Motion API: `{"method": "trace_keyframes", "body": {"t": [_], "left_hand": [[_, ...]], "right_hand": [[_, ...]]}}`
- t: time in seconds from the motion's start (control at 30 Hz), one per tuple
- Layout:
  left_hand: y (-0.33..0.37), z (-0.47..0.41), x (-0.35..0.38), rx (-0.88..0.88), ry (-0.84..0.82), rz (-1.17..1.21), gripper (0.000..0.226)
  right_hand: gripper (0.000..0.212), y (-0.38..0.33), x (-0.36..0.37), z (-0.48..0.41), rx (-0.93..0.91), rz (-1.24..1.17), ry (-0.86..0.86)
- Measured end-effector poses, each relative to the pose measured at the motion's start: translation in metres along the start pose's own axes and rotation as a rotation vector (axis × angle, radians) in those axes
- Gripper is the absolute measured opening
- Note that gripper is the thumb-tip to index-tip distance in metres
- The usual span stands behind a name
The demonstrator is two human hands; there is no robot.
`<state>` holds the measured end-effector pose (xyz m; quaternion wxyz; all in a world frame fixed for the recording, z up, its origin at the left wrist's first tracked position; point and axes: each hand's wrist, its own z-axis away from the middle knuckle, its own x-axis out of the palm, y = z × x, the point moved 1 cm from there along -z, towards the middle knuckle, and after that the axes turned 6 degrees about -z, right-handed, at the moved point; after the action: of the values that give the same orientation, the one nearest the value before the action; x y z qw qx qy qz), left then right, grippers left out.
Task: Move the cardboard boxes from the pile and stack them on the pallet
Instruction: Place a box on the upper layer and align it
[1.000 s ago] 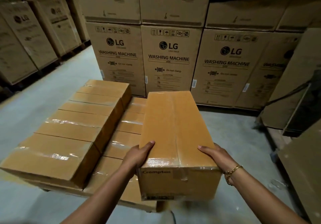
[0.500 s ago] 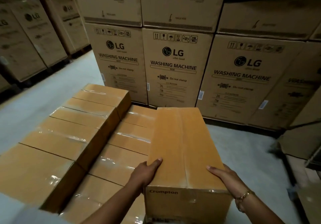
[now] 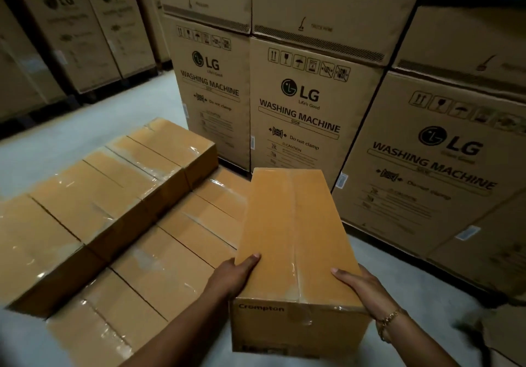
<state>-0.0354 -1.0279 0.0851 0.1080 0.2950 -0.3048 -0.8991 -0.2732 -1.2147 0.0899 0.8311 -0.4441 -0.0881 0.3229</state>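
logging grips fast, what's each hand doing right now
Left hand: holding the Crompton box by its left side, thumb on top.
Right hand: holding the same box by its right side.

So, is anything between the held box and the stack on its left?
Nothing visible: the Crompton box, gripped by left hand and right hand, hangs beside the lower row of boxes, whose tops lie bare.

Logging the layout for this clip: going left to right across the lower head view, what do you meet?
Raised row of taped boxes → lower row of taped boxes → left hand → Crompton box → right hand → LG washing machine carton.
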Motion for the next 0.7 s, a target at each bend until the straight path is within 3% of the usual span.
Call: {"method": "trace_keyframes", "body": {"t": [0.07, 0.2, 0.4, 0.5, 0.63, 0.7], "left_hand": [[0.017, -0.006, 0.011, -0.017, 0.023, 0.043, 0.120], [0.044, -0.032, 0.028, -0.081, 0.093, 0.142, 0.100], [0.074, -0.100, 0.049, -0.150, 0.200, 0.232, 0.090], [0.094, -0.136, 0.058, -0.184, 0.229, 0.256, 0.095], [0.119, -0.176, 0.065, -0.230, 0.273, 0.272, 0.098], [0.130, -0.193, 0.069, -0.274, 0.292, 0.281, 0.101]], "right_hand": [[0.044, -0.016, -0.018, -0.027, -0.006, 0.044, -0.050], [0.039, -0.053, -0.033, -0.084, -0.023, 0.109, -0.123], [0.058, -0.091, -0.037, -0.195, 0.016, 0.203, -0.249], [0.056, -0.109, -0.038, -0.249, 0.063, 0.209, -0.287], [0.107, -0.129, -0.041, -0.314, 0.092, 0.275, -0.358], [0.122, -0.135, -0.045, -0.346, 0.083, 0.314, -0.374]]}}
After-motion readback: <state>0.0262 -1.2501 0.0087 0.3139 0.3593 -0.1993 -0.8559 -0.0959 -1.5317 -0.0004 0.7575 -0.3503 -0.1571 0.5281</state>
